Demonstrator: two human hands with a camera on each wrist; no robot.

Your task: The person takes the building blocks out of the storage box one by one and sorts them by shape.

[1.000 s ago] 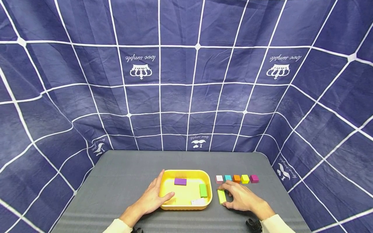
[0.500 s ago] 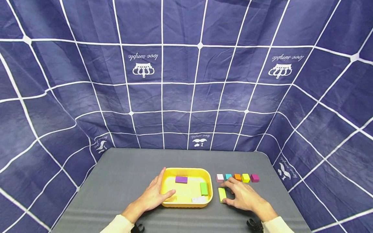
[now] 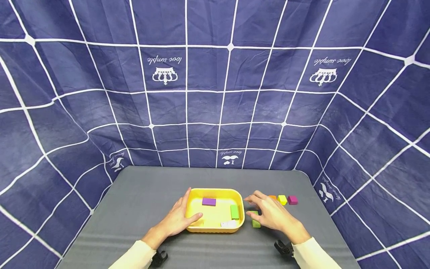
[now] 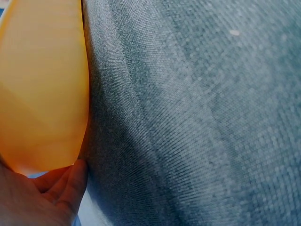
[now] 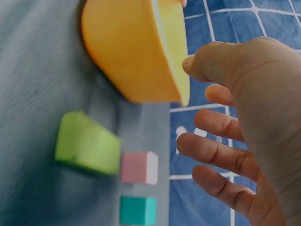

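A yellow plastic bin [image 3: 215,230] stands at the front middle of the grey tabletop. My left hand [image 3: 176,218] grips its left side, thumb over the rim and fingers along the outer wall. Inside lie a purple block [image 3: 209,202], a green block [image 3: 234,212] and a white block [image 3: 228,224]. To the right of the bin, my right hand [image 3: 273,213] hovers with fingers spread and holds nothing. Below it a lime-green block [image 5: 89,143] rests on the table, partly covered by the hand in the head view.
A row of small cubes lies behind the right hand: pink [image 5: 134,167], teal [image 5: 136,210], orange [image 3: 273,197], yellow [image 3: 282,200] and magenta [image 3: 292,200]. A blue cloth with white lines [image 3: 205,108] encloses the table's back and sides.
My right hand has let go of the lime-green block, risen off it and shifted left toward the bin. My left hand stays on the bin.
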